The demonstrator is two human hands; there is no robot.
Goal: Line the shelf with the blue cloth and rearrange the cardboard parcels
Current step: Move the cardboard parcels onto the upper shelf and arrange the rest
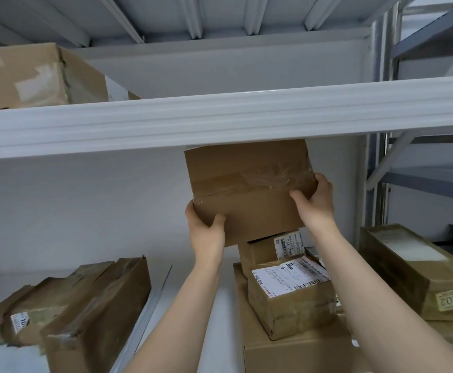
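Observation:
A plain taped cardboard parcel [249,189] is held up in the air, its top edge just under the front beam of the white upper shelf [220,122]. My left hand [206,230] grips its lower left corner, thumb on the near face. My right hand [314,200] grips its right edge. Below it stands a stack of labelled parcels [287,289] on a large flat box [287,354]. No blue cloth is in view.
A big taped box [39,76] sits on the upper shelf at left. Long brown parcels [85,305] lie at lower left, and a long parcel marked 1402 [419,267] at right. Grey metal racking [421,157] stands at far right.

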